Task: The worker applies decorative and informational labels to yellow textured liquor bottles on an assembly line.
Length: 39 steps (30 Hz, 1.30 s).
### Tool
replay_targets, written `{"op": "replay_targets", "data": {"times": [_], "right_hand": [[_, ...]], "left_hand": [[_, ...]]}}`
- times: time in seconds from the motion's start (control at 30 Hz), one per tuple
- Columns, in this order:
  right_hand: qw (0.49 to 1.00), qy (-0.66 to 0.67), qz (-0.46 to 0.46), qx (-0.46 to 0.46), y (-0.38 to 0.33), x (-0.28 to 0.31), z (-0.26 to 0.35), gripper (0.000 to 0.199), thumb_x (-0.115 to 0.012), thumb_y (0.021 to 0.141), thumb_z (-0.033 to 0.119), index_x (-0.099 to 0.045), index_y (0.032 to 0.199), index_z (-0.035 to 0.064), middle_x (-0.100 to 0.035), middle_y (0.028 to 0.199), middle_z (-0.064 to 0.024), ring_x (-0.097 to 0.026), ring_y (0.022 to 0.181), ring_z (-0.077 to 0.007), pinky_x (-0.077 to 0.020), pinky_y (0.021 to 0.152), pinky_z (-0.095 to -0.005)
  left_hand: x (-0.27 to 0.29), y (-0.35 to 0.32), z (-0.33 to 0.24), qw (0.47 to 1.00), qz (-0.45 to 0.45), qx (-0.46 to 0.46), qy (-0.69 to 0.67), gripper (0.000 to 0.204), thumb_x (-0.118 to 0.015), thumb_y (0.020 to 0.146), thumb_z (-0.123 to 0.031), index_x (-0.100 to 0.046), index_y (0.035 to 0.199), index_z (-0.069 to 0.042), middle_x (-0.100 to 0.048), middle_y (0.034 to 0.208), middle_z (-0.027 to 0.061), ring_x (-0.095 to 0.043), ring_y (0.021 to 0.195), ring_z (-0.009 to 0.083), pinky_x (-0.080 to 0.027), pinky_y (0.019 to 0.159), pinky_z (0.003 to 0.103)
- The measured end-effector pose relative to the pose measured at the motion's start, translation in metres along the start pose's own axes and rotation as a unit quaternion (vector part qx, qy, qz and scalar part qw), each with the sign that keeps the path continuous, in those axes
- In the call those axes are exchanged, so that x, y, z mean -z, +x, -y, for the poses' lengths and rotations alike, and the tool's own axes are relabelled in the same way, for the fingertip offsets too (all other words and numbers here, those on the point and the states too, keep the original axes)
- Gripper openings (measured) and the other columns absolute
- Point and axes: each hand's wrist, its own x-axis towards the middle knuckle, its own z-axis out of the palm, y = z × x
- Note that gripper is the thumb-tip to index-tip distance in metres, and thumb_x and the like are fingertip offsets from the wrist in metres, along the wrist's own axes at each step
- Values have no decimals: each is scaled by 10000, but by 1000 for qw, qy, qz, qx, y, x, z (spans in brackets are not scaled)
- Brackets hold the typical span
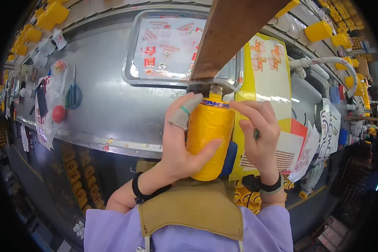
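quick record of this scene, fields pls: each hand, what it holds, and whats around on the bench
left hand: wrapped round yellow bottle, upright, taped finger near its neck
right hand: at the bottle's shoulder, fingers pinched; whether it touches, cannot tell
bench: metal tray of small labels behind the bottle; scissors and red ball to the left
right side: yellow caps, white hose

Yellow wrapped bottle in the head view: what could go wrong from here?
1. The yellow film-wrapped bottle is held off the steel bench by the left hand alone; the glossy wrap could slip.
2. The bandaged left index finger may weaken that hold.
3. The right hand works at the bottle's neck right under a brown wooden beam, so the glass mouth could knock it.
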Motion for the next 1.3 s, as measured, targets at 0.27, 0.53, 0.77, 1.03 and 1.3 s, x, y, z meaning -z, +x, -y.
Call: {"op": "replay_targets", "data": {"times": [0.27, 0.53, 0.77, 1.03, 1.3], "right_hand": [[999, 2, -7, 44, -2, -9, 1, 251, -730, 901, 147, -766, 1139, 75, -709, 1017, -100, -612, 864, -291, -501, 761, -380], [1000, 11, 7, 13, -1, 2, -15, 198, -719, 916, 129, -773, 1095, 64, -714, 957, -89, -615, 849, -280, -486, 755, -371], [1000, 9, -24, 17, 5, -3, 1, 201, -724, 915, 152, -776, 1090, 67, -690, 932, -88, -588, 822, -277, -480, 746, -370], [999, 9, -2, 42, 4, -8, 2, 221, -748, 899, 197, -785, 1086, 85, -675, 933, -80, -583, 822, -268, -486, 723, -363], [998, -45, 15, 51, 5, 9, -20, 228, -766, 874, 197, -791, 1067, 78, -688, 911, -80, -598, 815, -272, -492, 735, -373]], "left_hand": [[-7, 5, -14, 988, 16, -54, 141, 722, -886, 718, -139, -567, 1347, 16, -576, 1316, 207, -579, 1230, 362, -472, 1053, 422], [0, -7, 26, 984, 17, 52, -172, 703, -829, 787, -109, -516, 1403, 18, -555, 1392, 174, -571, 1274, 303, -456, 1104, 431], [0, 3, -10, 1000, 12, -1, -3, 687, -827, 756, -73, -546, 1375, 24, -558, 1380, 201, -550, 1298, 347, -450, 1093, 432], [-5, 5, -7, 992, 13, -62, 111, 676, -886, 726, -125, -594, 1322, 7, -595, 1309, 183, -610, 1204, 323, -487, 1041, 405], [6, -7, 37, 956, 34, 75, -280, 729, -779, 837, -64, -435, 1474, 23, -503, 1455, 170, -495, 1378, 279, -348, 1206, 440]]}}
